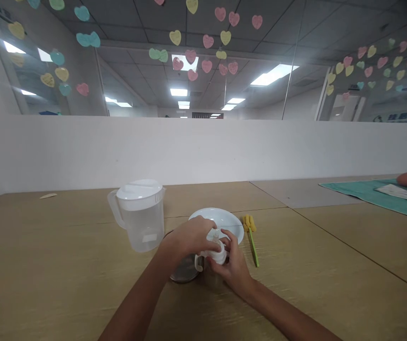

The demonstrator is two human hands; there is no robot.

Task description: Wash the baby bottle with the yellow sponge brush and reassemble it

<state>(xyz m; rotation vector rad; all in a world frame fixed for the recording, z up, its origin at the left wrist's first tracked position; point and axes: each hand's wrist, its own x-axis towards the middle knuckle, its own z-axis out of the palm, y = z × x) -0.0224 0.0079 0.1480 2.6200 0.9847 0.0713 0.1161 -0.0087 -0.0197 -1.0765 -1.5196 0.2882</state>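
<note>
Between my hands is a small white and clear bottle part [218,253] with a nipple-like tip, apparently a baby bottle top. My left hand [194,235] reaches over it from the left, fingers curled at its side. From the right, my right hand [234,265] wraps its fingers and thumb round it. A pale curved handle [199,263] hangs just below my left hand. Beneath, a round dark metal dish [185,271] is partly covered by my left hand. The white plate [230,220] lies just behind both hands.
A lidded translucent pitcher [144,222] stands at the left. Right of the plate lies a yellow sponge brush [252,239] with a green handle. A teal cloth [374,192] with items on it is at the far right. A white wall [203,151] rises behind the table [65,274].
</note>
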